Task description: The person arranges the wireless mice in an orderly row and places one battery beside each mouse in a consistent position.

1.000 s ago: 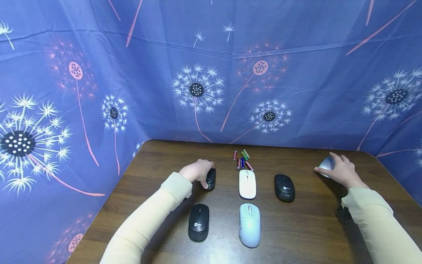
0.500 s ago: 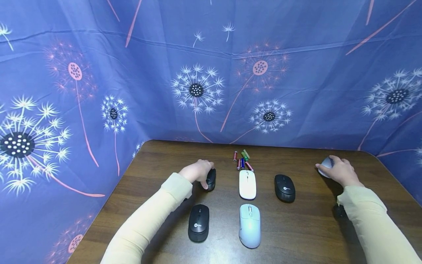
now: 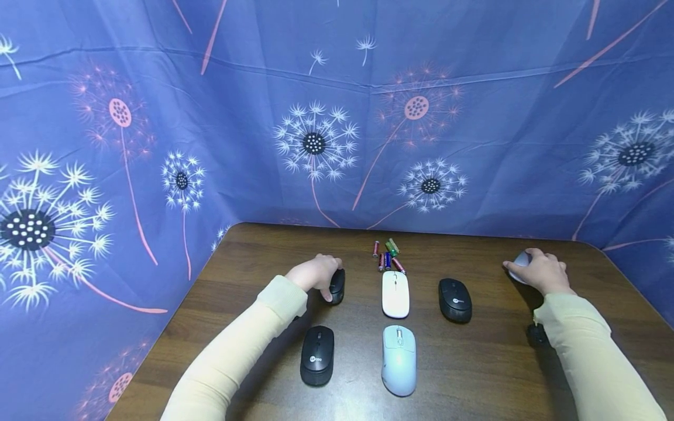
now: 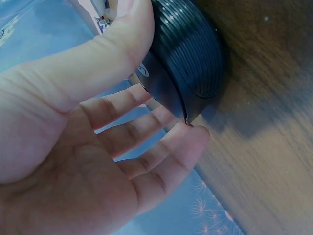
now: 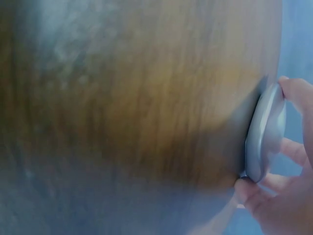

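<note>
On the left half of the table, my left hand (image 3: 315, 273) grips a black computer mouse (image 3: 337, 286). Close up in the left wrist view, the thumb presses along one side of that mouse's ribbed shell (image 4: 188, 46), with fingertips at its other side. Far to the right, my right hand (image 3: 546, 273) holds a silver-grey computer mouse (image 3: 521, 261) by its edges. The right wrist view has this silver mouse (image 5: 266, 134) between the thumb and the fingers, close over the wood. My palm covers part of it in the head view.
Between the hands lie a white mouse (image 3: 395, 294), a pale blue mouse (image 3: 399, 360) and two black mice, one at right (image 3: 455, 300), one in front (image 3: 317, 356). Several small batteries (image 3: 388, 260) sit behind the white mouse. Patterned blue cloth (image 3: 337, 117) hangs behind the wooden table (image 3: 505, 362).
My right wrist and forearm have shifted a little to the left, and the silver mouse has turned slightly with the hand. The left hand has stayed where it was on the black mouse.
</note>
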### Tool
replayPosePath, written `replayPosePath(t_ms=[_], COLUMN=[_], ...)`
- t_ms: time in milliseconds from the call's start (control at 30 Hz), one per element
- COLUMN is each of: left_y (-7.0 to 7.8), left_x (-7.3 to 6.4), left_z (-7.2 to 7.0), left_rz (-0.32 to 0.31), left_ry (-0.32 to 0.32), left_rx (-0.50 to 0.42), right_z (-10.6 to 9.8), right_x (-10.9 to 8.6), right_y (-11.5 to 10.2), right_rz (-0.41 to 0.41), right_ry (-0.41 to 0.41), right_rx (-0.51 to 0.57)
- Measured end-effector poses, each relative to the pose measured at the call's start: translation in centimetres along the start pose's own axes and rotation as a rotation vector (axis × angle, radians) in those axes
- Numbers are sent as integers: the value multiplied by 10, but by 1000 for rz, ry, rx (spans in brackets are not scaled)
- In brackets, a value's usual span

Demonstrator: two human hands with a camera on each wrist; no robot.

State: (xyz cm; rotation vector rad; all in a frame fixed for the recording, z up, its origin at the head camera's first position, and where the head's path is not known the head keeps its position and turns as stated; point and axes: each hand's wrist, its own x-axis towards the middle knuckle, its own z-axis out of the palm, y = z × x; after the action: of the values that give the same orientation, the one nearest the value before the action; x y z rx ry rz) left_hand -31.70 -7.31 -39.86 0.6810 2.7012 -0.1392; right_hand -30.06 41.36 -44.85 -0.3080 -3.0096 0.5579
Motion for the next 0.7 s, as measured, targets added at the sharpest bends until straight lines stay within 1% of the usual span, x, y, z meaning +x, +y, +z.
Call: replayPosePath(t_ms=[300,500,700], left_y=[0,0,0], left_x=[3,3,3], left_z=[1,0,-1], left_rz=[-5,-11,-7], left_ry=[-5,-17,-26], left_rx=[3,-10,-3], right_z=[1,2,2], right_x=[1,3,3], right_y=[-2,-3,-5], right_rz=[-21,-4,0], right_ry=[29,35,42], right_rx=[5,13,10])
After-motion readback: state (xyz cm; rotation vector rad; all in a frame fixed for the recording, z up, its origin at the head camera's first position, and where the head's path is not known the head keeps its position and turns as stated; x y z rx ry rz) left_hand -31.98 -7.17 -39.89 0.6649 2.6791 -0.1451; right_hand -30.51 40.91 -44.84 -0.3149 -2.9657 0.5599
